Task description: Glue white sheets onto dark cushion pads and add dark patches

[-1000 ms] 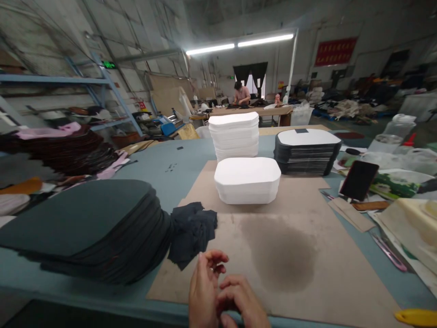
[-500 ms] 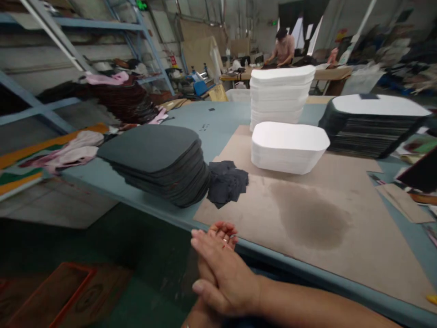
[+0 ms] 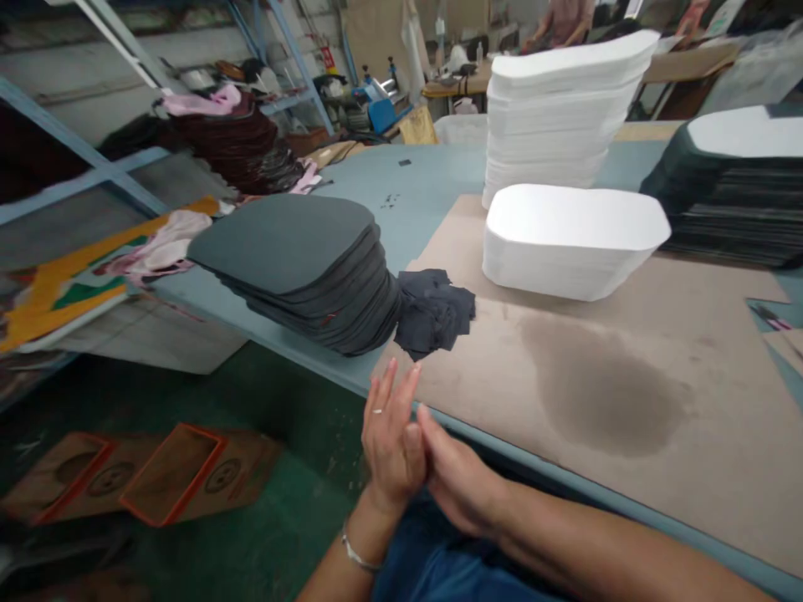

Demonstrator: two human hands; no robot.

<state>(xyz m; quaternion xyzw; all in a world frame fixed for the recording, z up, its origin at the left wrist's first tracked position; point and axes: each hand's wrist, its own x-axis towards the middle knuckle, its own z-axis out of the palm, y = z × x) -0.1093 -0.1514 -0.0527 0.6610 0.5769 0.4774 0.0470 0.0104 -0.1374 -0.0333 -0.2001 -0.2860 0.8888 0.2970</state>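
Nearest of all, the left hand (image 3: 390,435) and the right hand (image 3: 457,481) are pressed palm to palm at the near table edge, fingers straight and together, holding nothing; a thin ring shows on a left finger and a slim bracelet on that wrist. Just beyond the fingertips, on the tan cardboard work mat (image 3: 627,334) that covers this part of the grey-blue table (image 3: 414,180), lies a small loose heap of dark fabric squares (image 3: 436,312), closest of everything to the hands and seemingly within easy reach. Touching that heap on its left is a tall fanned stack of dark grey rounded foam panels (image 3: 294,259), set near the table's corner. A dark stain (image 3: 602,389) marks the mat to the right. Farther back sits a low stack of white rounded sheets (image 3: 574,242), behind it a taller white stack (image 3: 552,117), and at far right a black stack topped with a white sheet (image 3: 733,180). On the green floor below left lie orange-rimmed cardboard boxes (image 3: 169,472).
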